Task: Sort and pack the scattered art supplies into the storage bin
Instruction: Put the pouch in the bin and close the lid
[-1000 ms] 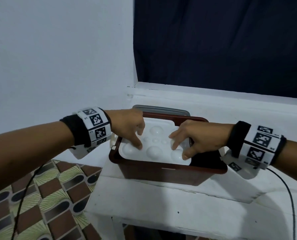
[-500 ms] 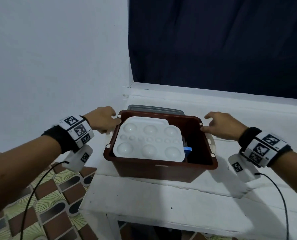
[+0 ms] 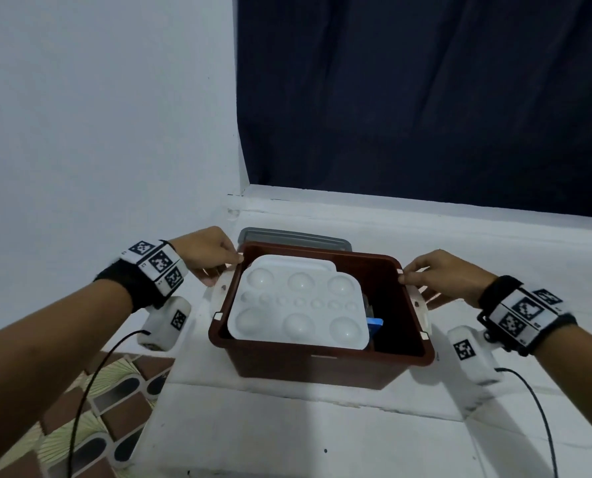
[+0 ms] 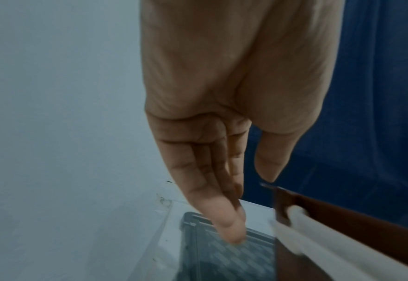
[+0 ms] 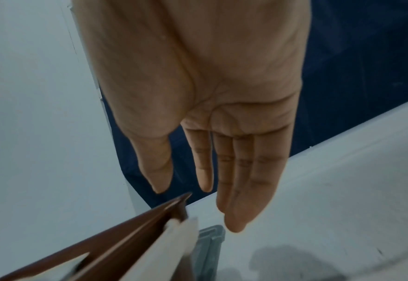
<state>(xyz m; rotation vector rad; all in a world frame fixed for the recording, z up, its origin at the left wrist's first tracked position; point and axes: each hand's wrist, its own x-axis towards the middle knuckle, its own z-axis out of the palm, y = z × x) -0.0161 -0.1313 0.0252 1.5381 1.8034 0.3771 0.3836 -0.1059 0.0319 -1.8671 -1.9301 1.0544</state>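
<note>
The brown storage bin [image 3: 322,351] stands on the white table [image 3: 287,426]. A white paint palette [image 3: 298,305] lies face up on top of its contents, with a blue item [image 3: 374,324] showing beside it. My left hand [image 3: 226,269] is at the bin's left rim, thumb on the edge and fingers straight beside the white side handle [image 3: 218,294]. At the right rim my right hand [image 3: 413,286] touches with thumb and forefinger. In the wrist views the left fingers [image 4: 227,224] and right fingers [image 5: 236,209] are straight and hold nothing.
A grey lid [image 3: 287,234] lies flat behind the bin, against the white ledge under a dark blue curtain [image 3: 425,98]. The white wall [image 3: 97,115] closes in the left. Patterned floor [image 3: 80,426] shows beyond the table's left edge.
Both hands have let go of the palette, which now lies in the bin, and have moved apart to the bin's left and right rims.
</note>
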